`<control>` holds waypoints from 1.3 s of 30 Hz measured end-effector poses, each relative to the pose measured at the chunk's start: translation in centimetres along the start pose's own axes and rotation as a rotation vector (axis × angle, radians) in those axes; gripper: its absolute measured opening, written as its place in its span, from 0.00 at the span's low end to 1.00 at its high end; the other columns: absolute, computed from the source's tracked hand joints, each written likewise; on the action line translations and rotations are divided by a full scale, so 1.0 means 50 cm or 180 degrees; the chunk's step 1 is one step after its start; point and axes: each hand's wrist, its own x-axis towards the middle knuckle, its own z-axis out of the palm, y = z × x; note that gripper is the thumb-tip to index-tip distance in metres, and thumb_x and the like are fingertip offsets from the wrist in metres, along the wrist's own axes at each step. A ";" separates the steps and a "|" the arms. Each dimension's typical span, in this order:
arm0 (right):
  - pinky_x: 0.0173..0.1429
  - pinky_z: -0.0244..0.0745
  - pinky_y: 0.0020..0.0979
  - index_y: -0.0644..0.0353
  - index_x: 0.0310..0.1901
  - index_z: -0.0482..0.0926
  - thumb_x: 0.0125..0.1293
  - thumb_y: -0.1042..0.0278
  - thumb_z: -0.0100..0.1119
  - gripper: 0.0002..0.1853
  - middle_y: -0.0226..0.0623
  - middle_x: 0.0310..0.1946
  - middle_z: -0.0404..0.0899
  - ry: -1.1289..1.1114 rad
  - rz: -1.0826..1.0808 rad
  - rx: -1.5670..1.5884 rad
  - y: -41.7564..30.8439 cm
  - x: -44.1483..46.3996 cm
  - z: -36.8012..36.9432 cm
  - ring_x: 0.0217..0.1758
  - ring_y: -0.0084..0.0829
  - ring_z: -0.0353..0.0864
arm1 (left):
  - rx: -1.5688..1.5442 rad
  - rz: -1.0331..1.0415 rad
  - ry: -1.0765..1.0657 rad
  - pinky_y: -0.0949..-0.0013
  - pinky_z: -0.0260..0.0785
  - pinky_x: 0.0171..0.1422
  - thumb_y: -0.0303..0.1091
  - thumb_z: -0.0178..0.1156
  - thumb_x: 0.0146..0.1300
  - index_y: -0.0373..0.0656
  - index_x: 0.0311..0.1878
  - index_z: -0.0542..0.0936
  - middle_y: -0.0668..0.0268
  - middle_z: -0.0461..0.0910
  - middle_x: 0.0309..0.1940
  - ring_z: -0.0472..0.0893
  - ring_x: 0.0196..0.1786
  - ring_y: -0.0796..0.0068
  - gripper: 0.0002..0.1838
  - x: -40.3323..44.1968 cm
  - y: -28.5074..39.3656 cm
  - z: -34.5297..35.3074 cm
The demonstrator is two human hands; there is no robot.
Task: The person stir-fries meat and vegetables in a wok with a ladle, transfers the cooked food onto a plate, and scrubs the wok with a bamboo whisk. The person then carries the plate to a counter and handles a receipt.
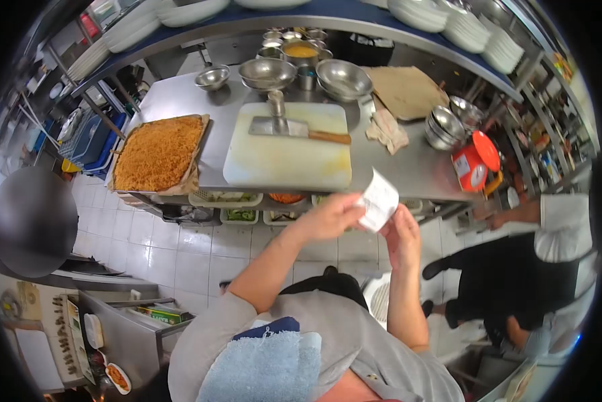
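Observation:
A small white paper slip [379, 199] with faint print is held up in front of my body, just before the table's front edge. My left hand [334, 216] pinches its left side between thumb and fingers. On the lower right edge of the same slip, the fingers of my right hand [401, 234] are closed. Beyond the slip lies a white cutting board [287, 164] with yellow stains. A cleaver [299, 128] with a wooden handle rests flat on the board, beside a metal meat pounder [278, 110].
A tray of orange-brown crumbs [160, 154] sits at the table's left. Metal bowls [344, 79] line the back, near brown paper [405, 90] and a crumpled cloth [387, 130]. A red scale [474, 164] stands right. Another person [515, 275] is at the right.

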 end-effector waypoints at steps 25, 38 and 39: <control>0.33 0.66 0.18 0.64 0.41 0.80 0.61 0.71 0.63 0.09 0.29 0.27 0.81 0.0925 -0.4273 -0.1940 -0.827 0.815 -0.140 0.29 0.14 0.74 | 0.1634 -0.1268 0.0951 0.63 0.71 0.57 0.35 0.59 0.66 0.37 0.54 0.77 0.55 0.81 0.49 0.80 0.53 0.63 0.16 0.106 -0.127 -0.183; 0.40 0.70 0.22 0.64 0.43 0.84 0.65 0.71 0.55 0.11 0.32 0.31 0.83 0.1203 -0.4489 -0.2533 -0.886 0.838 -0.147 0.34 0.19 0.77 | 0.2259 -0.1331 0.0741 0.65 0.72 0.55 0.37 0.58 0.67 0.37 0.55 0.76 0.56 0.81 0.49 0.80 0.52 0.65 0.18 0.116 -0.099 -0.247; 0.40 0.71 0.22 0.64 0.44 0.84 0.65 0.71 0.55 0.11 0.33 0.32 0.84 0.1183 -0.4508 -0.2507 -0.888 0.841 -0.147 0.34 0.19 0.77 | 0.2261 -0.1288 0.0685 0.65 0.72 0.54 0.37 0.57 0.67 0.37 0.55 0.77 0.56 0.81 0.49 0.80 0.52 0.65 0.17 0.115 -0.103 -0.245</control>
